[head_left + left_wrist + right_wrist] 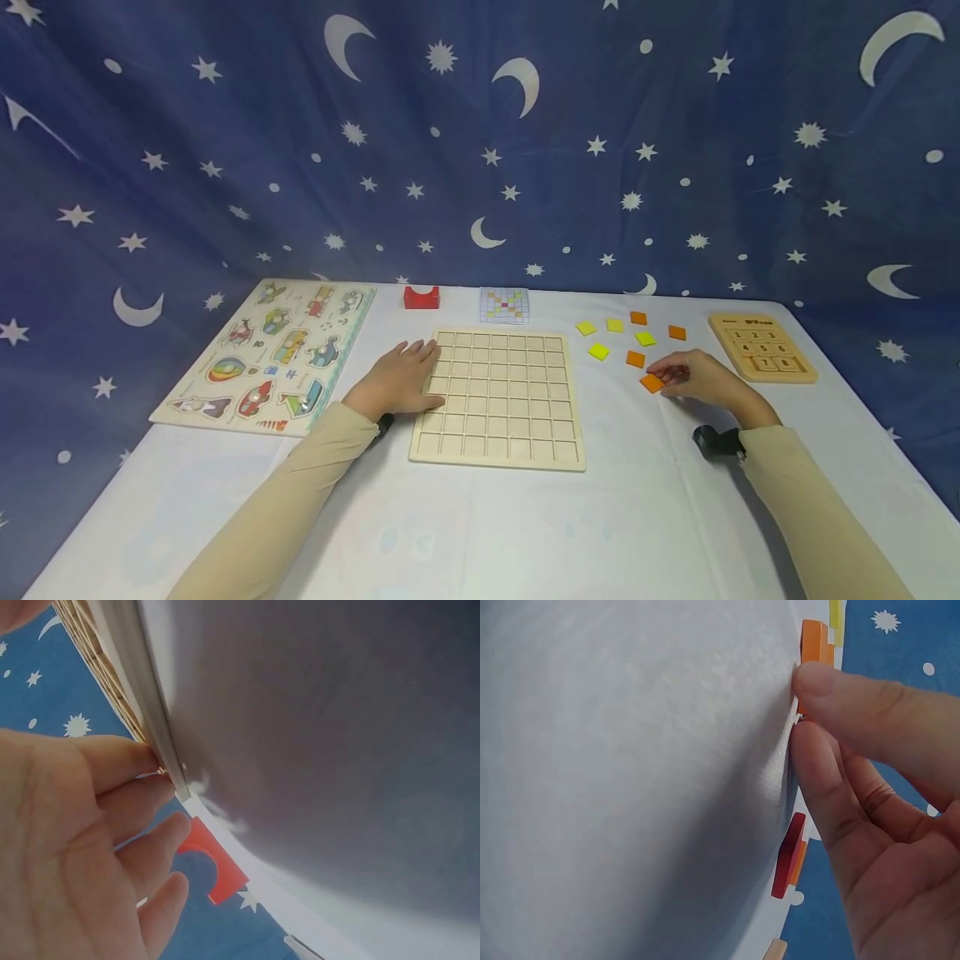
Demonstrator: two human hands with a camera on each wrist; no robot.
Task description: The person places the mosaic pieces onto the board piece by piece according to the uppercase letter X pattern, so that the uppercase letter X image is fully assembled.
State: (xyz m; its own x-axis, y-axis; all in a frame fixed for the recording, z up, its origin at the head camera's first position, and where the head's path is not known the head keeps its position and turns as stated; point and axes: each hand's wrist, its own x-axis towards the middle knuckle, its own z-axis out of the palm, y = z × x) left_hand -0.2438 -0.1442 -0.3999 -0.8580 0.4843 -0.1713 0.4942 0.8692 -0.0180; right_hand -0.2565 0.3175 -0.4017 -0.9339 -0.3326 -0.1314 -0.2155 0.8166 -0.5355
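Note:
A square wooden grid board [498, 457] lies flat on the table in the head view. My left hand [401, 377] rests at its left edge, fingers spread and nearly straight; in the left wrist view the fingertips [161, 759] touch the board's side. To the right of the board, my right hand [701, 379] pinches an orange square tile [652, 383] at its corner, low over the table. The right wrist view shows the thumb [817, 679] against that tile. Near it lie other orange tiles [635, 359] and several yellow tiles [598, 352].
A picture puzzle board [255, 358] lies at the left. Behind the grid board are a red block with a curved notch [422, 300] and a small coloured pattern card [505, 306]. A wooden number puzzle [765, 348] lies at the far right, and a starry blue cloth [570, 150] hangs behind.

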